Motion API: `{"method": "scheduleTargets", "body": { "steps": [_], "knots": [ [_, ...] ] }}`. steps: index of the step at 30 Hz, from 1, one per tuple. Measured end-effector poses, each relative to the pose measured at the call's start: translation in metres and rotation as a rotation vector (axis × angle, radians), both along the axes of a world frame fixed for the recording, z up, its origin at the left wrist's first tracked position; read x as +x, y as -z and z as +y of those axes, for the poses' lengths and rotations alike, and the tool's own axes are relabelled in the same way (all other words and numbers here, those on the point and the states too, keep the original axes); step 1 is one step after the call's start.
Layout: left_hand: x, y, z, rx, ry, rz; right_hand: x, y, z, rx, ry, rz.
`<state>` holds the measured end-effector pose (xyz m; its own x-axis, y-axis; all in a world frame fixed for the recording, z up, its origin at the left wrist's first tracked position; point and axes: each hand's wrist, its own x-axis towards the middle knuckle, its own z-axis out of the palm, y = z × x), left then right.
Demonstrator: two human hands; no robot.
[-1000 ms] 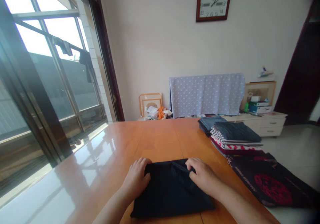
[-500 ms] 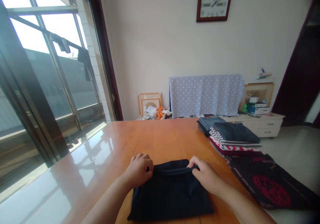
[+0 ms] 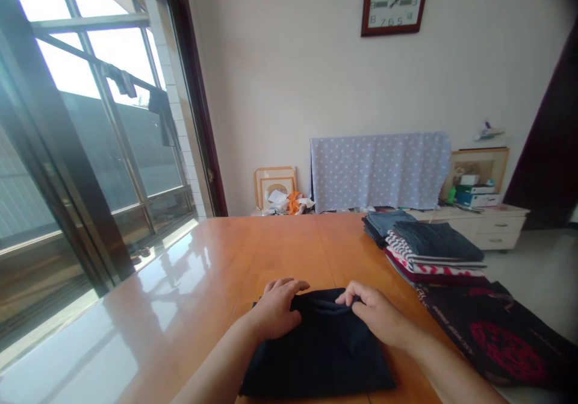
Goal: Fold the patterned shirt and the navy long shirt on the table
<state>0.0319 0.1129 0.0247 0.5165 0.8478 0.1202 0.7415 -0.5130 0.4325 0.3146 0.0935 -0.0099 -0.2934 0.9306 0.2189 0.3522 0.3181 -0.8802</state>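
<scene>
A folded dark navy garment lies flat on the wooden table in front of me; its exact kind does not show. My right hand pinches its far edge near the right corner, where the fabric layers gape slightly. At the far left corner, my left hand rests on the cloth with fingers stretched forward and the thumb apart. Parts of the left and right edges are hidden under my hands and forearms.
On the right stands a stack of folded clothes, with folded jeans behind it. A black garment with a red print lies nearer, at the right edge of the glossy table. A white drawer cabinet stands beyond.
My left hand has shifted right over the garment's far edge and its curled fingers have straightened. The right hand keeps its pinch. The view has turned slightly left.
</scene>
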Motion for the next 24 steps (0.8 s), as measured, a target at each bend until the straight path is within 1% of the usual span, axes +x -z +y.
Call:
{"method": "scheduleTargets", "body": {
  "steps": [3,5,7,11,13,16,20,24],
  "knots": [
    [0.008,-0.005,0.002,0.002,0.042,0.066,0.002,-0.001,0.004,-0.009,0.012,0.001],
    [0.003,-0.008,0.004,0.021,0.019,0.138,0.004,0.004,0.009,-0.024,0.059,-0.003],
    [-0.008,-0.010,0.007,0.030,-0.024,0.178,0.006,0.011,0.014,-0.059,0.111,-0.003],
    [-0.034,-0.012,0.009,-0.009,-0.126,0.124,0.007,0.021,0.022,-0.128,0.163,0.023],
    [-0.041,-0.013,0.009,-0.050,-0.157,0.095,0.005,0.020,0.024,-0.138,0.180,0.029],
    [-0.043,-0.014,0.008,-0.091,-0.174,0.089,0.001,0.017,0.027,-0.152,0.208,0.026],
    [-0.040,-0.008,0.010,-0.071,-0.184,0.124,-0.002,0.018,0.031,-0.165,0.246,-0.025],
    [-0.041,0.000,0.017,-0.097,-0.248,0.123,0.001,0.021,0.032,-0.173,0.249,-0.029]
  ]
}}
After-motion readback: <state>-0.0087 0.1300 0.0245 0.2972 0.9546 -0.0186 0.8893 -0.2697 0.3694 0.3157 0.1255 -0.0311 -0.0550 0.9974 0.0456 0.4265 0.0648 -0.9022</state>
